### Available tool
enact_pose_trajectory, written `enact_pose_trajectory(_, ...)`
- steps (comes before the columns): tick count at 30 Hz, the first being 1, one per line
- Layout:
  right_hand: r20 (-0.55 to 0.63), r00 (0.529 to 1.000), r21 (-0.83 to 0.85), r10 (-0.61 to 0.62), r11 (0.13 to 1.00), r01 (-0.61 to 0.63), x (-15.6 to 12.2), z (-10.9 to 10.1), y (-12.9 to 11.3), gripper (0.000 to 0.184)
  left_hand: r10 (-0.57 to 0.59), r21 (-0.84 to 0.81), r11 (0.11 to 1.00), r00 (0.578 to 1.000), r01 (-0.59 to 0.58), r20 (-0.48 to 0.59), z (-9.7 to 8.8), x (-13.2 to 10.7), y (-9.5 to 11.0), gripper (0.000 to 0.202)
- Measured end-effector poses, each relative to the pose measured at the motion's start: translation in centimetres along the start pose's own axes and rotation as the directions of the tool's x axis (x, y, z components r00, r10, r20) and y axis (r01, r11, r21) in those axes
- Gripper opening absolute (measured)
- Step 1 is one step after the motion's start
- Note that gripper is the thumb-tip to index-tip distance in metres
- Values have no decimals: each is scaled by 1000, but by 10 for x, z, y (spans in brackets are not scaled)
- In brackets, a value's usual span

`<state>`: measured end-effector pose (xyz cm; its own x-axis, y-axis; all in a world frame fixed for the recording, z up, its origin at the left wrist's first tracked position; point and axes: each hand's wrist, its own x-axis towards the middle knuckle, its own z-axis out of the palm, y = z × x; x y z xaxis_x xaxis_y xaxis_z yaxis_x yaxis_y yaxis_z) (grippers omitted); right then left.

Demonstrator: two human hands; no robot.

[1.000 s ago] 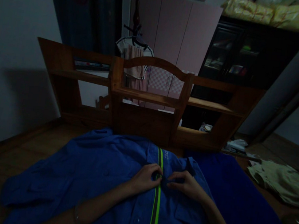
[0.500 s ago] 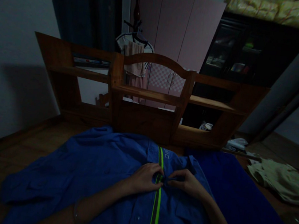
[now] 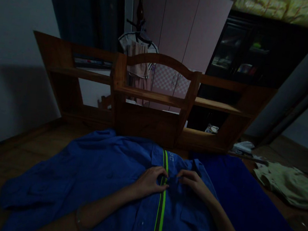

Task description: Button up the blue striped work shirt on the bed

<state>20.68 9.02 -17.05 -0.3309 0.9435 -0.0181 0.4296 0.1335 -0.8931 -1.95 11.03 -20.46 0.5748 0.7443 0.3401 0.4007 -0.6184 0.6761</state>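
Note:
A blue long-sleeved work shirt [image 3: 93, 168] with a yellow-green and dark stripe [image 3: 160, 215] lies spread out in front of me, with pale letters near its upper edge. My left hand [image 3: 152, 181] rests over the stripe, thumb and forefinger curved around a bit of the striped cloth. To its right, my right hand [image 3: 192, 183] pinches the shirt's fabric between thumb and fingers. A small gap separates the two hands. Dim light and the fingers hide exactly what lies at the fingertips. A button [image 3: 142, 223] shows below my left hand.
The wooden headboard [image 3: 147, 124] with open shelves stands just beyond the shirt. Darker blue cloth [image 3: 244, 203] lies to the right, with a pale crumpled garment [image 3: 289, 184] past it. Clothes on a hanger [image 3: 139, 53], a pink wardrobe [image 3: 179, 28] and a dark cabinet [image 3: 264, 50] are behind.
My right hand has shifted slightly up and away from my left, widening the gap between them. The striped cloth at my left fingers lies flatter. The view has moved a little.

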Motion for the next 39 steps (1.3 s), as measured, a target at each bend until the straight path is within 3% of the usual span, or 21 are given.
enact_pose_trajectory(7,63,988,-55,-141,988,144,-7,9,-20,29,-8,3,1000,1000,8,20,0,-1,-3,26)
enact_pose_trajectory(13,12,984,-211,-175,962,174,-6,19,-13,23,-12,-6,1000,999,12,39,0,-1,-5,27)
enact_pose_trajectory(22,-34,984,-299,-177,941,159,-4,23,-8,20,-20,24,1000,998,19,56,0,-1,0,22)
enact_pose_trajectory(32,-24,978,-274,-209,942,194,-3,22,-1,16,72,309,946,994,-93,78,1,-8,17,18)
enact_pose_trajectory(39,-15,970,-304,-241,926,225,-3,24,-3,12,80,419,901,991,-116,104,-1,-8,23,19)
